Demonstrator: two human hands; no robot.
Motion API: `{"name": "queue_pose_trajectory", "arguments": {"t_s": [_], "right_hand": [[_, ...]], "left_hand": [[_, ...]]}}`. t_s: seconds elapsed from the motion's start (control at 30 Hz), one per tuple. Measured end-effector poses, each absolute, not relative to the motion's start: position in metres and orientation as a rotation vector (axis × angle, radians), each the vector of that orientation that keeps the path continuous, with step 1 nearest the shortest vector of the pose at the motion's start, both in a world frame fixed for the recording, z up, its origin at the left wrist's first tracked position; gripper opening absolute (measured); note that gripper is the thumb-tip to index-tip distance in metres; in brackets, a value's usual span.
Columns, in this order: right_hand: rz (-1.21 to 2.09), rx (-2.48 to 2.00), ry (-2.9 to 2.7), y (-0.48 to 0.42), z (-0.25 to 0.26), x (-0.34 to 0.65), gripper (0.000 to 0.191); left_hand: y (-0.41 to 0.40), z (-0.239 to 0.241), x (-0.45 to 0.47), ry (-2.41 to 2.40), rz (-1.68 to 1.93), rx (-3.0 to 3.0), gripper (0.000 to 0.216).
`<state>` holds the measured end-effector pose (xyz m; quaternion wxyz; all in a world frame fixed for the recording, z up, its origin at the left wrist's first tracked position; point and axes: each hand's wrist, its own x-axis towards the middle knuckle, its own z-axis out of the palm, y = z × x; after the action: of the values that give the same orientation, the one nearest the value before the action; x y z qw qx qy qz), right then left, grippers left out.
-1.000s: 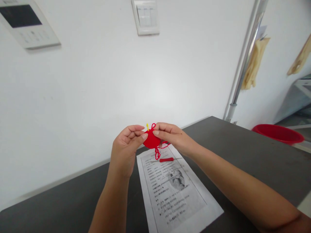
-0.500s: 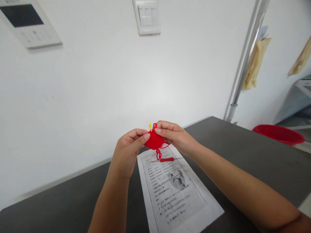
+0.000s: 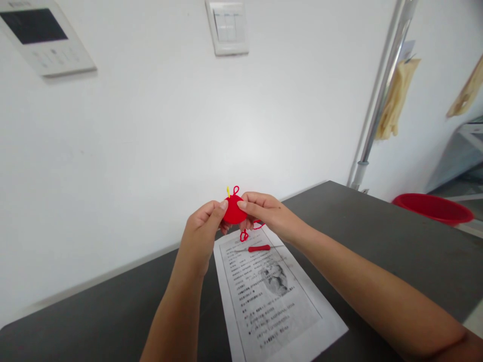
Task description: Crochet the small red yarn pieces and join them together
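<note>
Between my two hands is a round red crochet piece (image 3: 234,211), raised over the far end of a printed sheet. My left hand (image 3: 204,226) pinches its left edge, thumb on the front. My right hand (image 3: 264,208) grips the right edge the same way. A yellow stitch marker (image 3: 228,192) and a red yarn loop (image 3: 236,190) stick up from its top. Red yarn (image 3: 244,235) hangs in loops below it. On the printed sheet (image 3: 279,322) lies a crochet hook with a red handle (image 3: 259,248).
The dark tabletop (image 3: 377,241) meets a white wall carrying a switch panel (image 3: 228,26) and an intercom (image 3: 45,40). To the right stand a metal pole (image 3: 385,95), hanging yellowish gloves (image 3: 398,100) and a red basin (image 3: 432,208) beyond the table edge.
The red crochet piece has shifted slightly left and up, with a small turn. My left thumb has moved up along its edge. The hook and the sheet stay where they were.
</note>
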<state>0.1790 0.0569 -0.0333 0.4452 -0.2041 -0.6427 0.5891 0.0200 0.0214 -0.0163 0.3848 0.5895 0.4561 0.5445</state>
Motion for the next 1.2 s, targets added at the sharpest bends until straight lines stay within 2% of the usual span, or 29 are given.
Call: {"name": "queue_pose_trajectory", "arguments": {"t_s": [0.13, 0.27, 0.37, 0.4, 0.63, 0.77, 0.83, 0.97, 1.2], "right_hand": [[1.354, -0.597, -1.713, 0.058, -0.034, 0.179, 0.032], [0.848, -0.915, -2.121, 0.069, -0.043, 0.178, 0.041], [0.658, -1.051, -2.232, 0.079, -0.058, 0.177, 0.022], [0.636, -1.081, -2.262, 0.082, -0.063, 0.176, 0.022], [0.595, -1.045, -2.17, 0.081, -0.062, 0.174, 0.017], [0.651, -0.936, -1.988, 0.07, -0.046, 0.179, 0.035], [0.759, -0.851, -1.881, 0.065, -0.042, 0.18, 0.037], [0.925, -0.784, -1.835, 0.057, -0.039, 0.179, 0.027], [0.94, -0.797, -1.813, 0.053, -0.033, 0.181, 0.022]], "left_hand": [[0.019, -0.014, 0.019, 1.273, 1.403, 1.595, 0.023], [0.019, -0.01, 0.01, 1.553, 1.229, 1.828, 0.018], [0.02, -0.01, 0.003, 1.8, 1.037, 1.97, 0.017], [0.021, -0.01, 0.002, 1.827, 1.006, 1.987, 0.016], [0.019, -0.012, 0.003, 1.686, 1.016, 2.019, 0.015], [0.016, -0.01, 0.005, 1.624, 1.126, 2.142, 0.016], [0.015, -0.009, 0.006, 1.587, 1.198, 2.217, 0.015], [0.014, -0.01, 0.009, 1.582, 1.235, 2.351, 0.014], [0.015, -0.015, 0.015, 1.529, 1.303, 2.492, 0.009]]}}
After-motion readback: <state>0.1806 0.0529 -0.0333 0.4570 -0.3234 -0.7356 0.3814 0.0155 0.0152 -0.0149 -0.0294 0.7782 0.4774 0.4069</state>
